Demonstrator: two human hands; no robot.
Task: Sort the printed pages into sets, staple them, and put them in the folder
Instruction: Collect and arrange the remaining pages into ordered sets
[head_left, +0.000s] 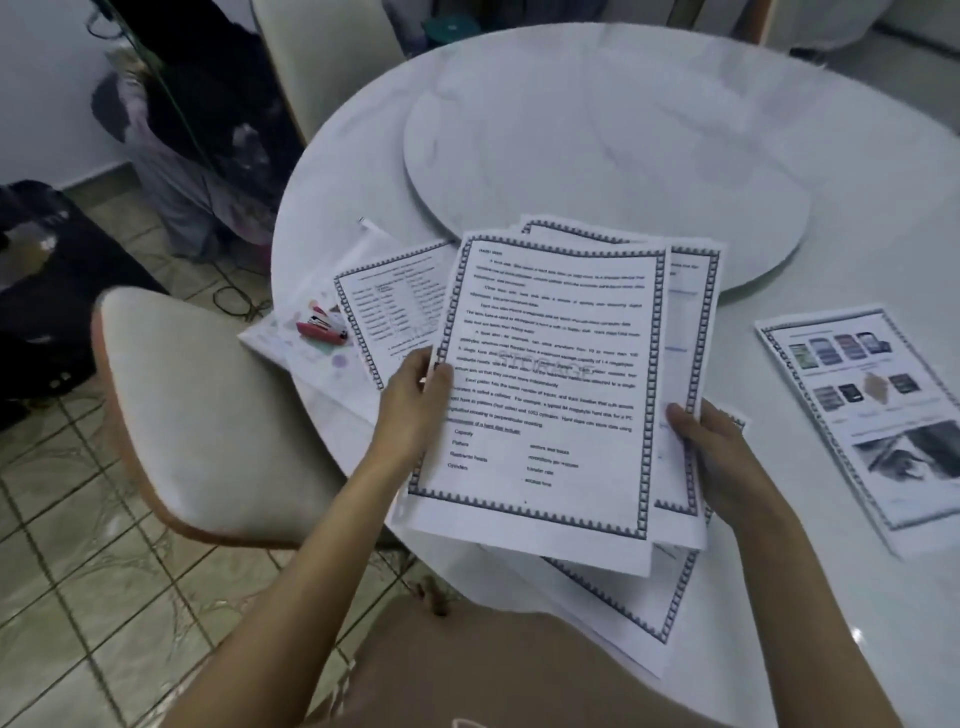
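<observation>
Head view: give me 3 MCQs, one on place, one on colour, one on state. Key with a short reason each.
1. Where is the stapler?
A) on the folder, left of the held pages
B) in the right hand
C) on top of the held pages

2. What colour is the stapler?
A) blue
B) pink-red
C) green

3. What state are the held pages in?
A) lying untouched
B) gripped at the side edges by the left hand and the right hand
C) tucked inside the folder

Key:
1 A: it lies on the clear folder, apart from both hands.
2 B: its body shows pink-red.
3 B: one hand grips each side edge of the stack.
</observation>
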